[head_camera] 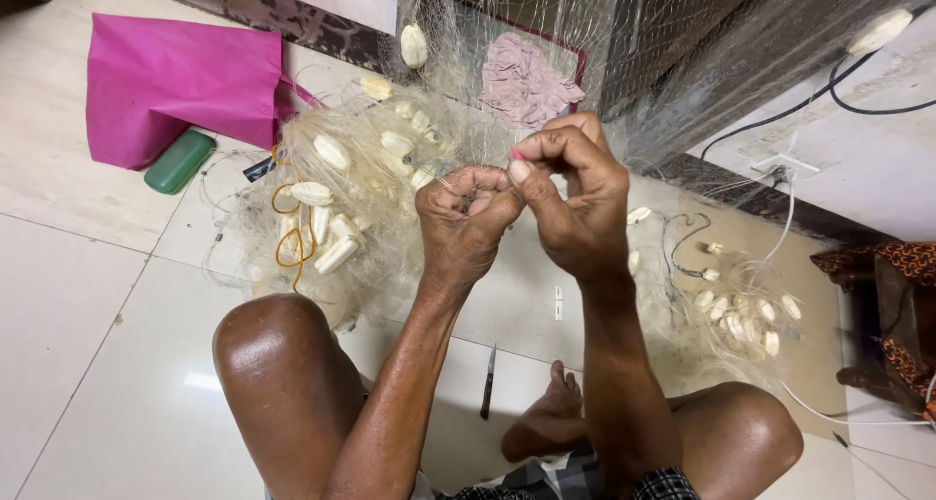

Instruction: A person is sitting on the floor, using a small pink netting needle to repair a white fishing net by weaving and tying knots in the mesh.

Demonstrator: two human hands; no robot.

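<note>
From the head camera, looking down, a person sits on a pale tiled floor [88, 295] with both knees up. The two hands are lifted in front, close together and touching.

The left hand [466, 215] is curled into a loose fist. Its fingers are pressed together around a bit of thin, see-through net [390, 183]. The right hand [575, 193] is right beside it. Its thumb and first finger are pinched tight on the net thread, and a tiny pink bit shows at the fingertip. What that pink bit is cannot be told.

The net hangs down from above, runs through both hands and lies in a big heap on the floor just past the left knee [283, 364]. Many white floats [331, 152] shaped like small eggs sit in the heap. A yellow cord [285, 237] loops through it too. More net and white floats lie on the floor past the right knee [741, 432].

A small knife [487, 383] lies on the floor between the legs, near a bare foot [551, 417]. A pink bag [175, 81] lies at the back left, and a green case [179, 162] sits touching it. A crumpled pale pink cloth [526, 81] lies behind the net. White and black wires [780, 120] run along the wall on the right.
</note>
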